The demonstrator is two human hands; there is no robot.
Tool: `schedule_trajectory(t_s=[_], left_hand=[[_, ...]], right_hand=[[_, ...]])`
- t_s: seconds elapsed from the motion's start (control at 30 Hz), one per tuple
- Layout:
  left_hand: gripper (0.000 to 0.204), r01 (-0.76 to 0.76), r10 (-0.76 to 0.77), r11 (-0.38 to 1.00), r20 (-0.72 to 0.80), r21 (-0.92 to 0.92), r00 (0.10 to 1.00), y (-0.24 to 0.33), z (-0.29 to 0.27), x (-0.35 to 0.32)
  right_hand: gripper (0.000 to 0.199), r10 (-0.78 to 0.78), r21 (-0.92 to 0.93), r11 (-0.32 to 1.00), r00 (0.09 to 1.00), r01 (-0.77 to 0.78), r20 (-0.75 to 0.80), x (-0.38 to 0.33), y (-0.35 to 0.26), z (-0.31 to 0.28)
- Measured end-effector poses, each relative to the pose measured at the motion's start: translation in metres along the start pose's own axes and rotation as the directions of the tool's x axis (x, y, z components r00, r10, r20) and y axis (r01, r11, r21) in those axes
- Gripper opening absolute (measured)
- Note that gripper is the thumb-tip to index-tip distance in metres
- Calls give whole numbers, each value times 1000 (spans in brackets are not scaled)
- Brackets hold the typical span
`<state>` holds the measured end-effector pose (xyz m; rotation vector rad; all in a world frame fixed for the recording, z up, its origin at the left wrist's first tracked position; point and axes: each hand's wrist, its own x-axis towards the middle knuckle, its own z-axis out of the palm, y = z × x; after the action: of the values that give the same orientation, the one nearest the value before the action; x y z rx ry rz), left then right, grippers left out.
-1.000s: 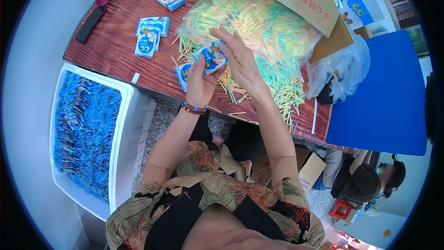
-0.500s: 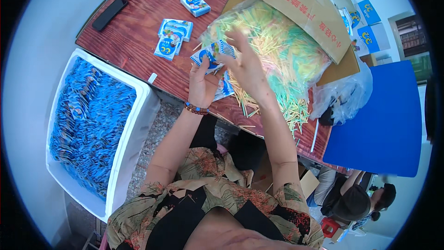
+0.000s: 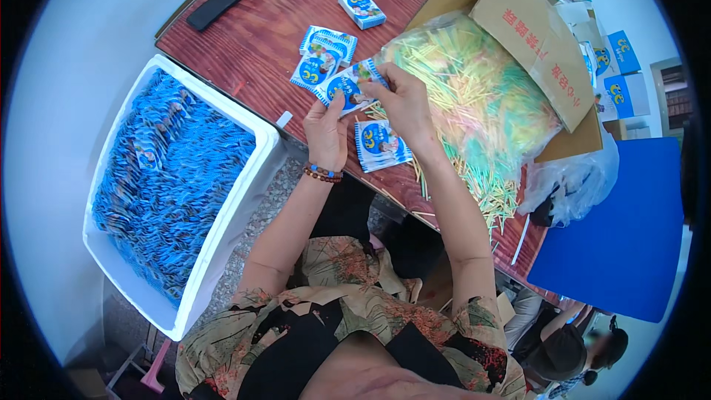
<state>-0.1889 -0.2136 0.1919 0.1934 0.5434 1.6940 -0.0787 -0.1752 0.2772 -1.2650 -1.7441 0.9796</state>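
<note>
Both hands up over the table point(image 3: 244, 44) edge, working one packet point(image 3: 346, 87). Left hand point(image 3: 326, 133): fingers pinched on the packet's near-left end, thumb on top. Right hand point(image 3: 404, 104): fingers closed on the packet's far-right end, with what looks like a thin stick pressed against it; cannot tell for sure. Packet is blue and white, tilted, held clear of the wood.

Just below the fingers: another packet point(image 3: 380, 144) flat on the table. Just beyond the fingertips: two more packets point(image 3: 324, 53). Right of the right hand, touching its back: clear bag of pale sticks point(image 3: 474, 96), loose sticks point(image 3: 485, 192) spilling toward the edge. Well left of the left hand: white bin point(image 3: 222, 215) full of blue packets.
</note>
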Motion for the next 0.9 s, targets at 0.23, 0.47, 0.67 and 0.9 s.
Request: schedule_trajectory(t_s=[0.23,0.47,0.67,0.9], left_hand=[[39,-363,425,857,-101,366,900,15,-22,31],[48,-330,402,388,164,861,901,-7,-47,48],[32,-411,306,-56,407,910,860,-6,-22,33],[29,-477,68,-389,541,788,838,-55,-12,14]], right_hand=[[30,6,-296,955,998,13,62,81,34,36],[38,-134,-508,854,991,108,-16,95,64,41],[27,-103,-330,942,987,57,-124,32,60,-29],[20,90,-375,918,988,-130,-122,-75,103,-77]])
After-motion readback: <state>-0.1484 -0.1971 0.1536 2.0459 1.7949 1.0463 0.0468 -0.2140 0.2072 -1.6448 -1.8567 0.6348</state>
